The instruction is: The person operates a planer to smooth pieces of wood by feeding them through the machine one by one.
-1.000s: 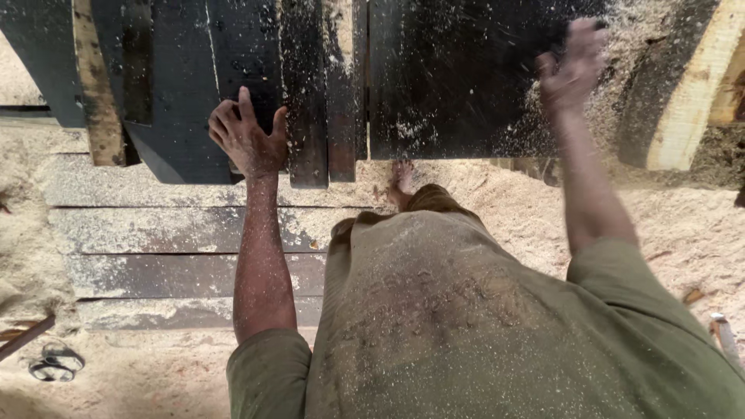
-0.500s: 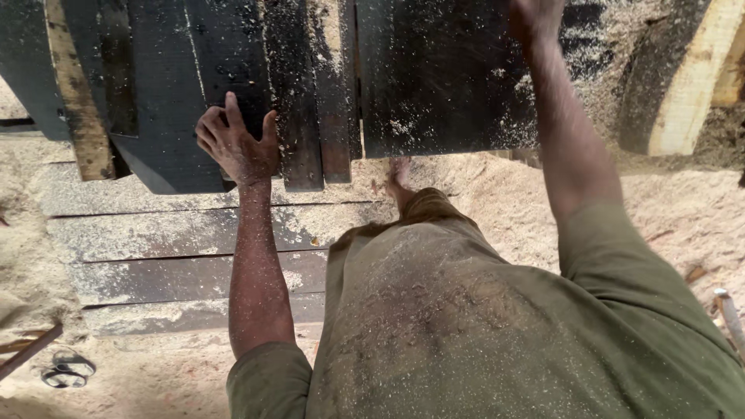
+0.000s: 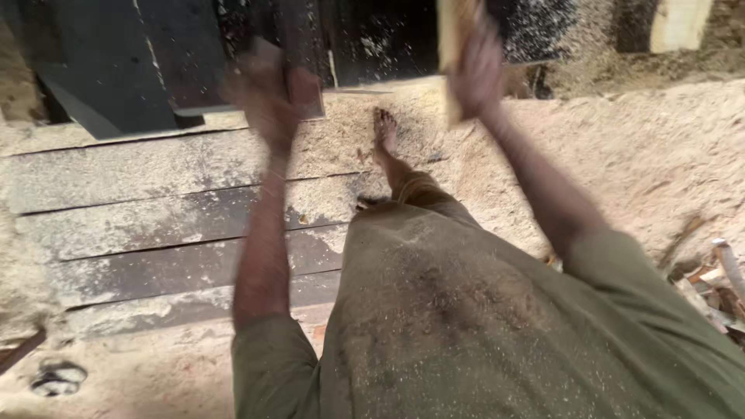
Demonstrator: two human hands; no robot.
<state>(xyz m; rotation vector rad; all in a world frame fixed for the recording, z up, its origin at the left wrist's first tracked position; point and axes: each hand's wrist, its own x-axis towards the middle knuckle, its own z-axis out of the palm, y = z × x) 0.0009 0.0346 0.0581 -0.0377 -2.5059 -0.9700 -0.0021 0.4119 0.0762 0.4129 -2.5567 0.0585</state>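
From the head view, the left hand (image 3: pixel 272 97) is blurred against the far dark boards (image 3: pixel 116 62), its grip impossible to tell; the right hand (image 3: pixel 475 74) is wrapped round a pale wooden plank (image 3: pixel 454 31) held upright at far right; sawdust (image 3: pixel 621 155) covers the ground beside a bare foot (image 3: pixel 384 132).

One head-worn camera looks steeply down the person's front — close on the olive shirt (image 3: pixel 481 326), farther to the sawdust-strewn ground (image 3: pixel 621 155) and dark planks (image 3: pixel 155 225) ahead.
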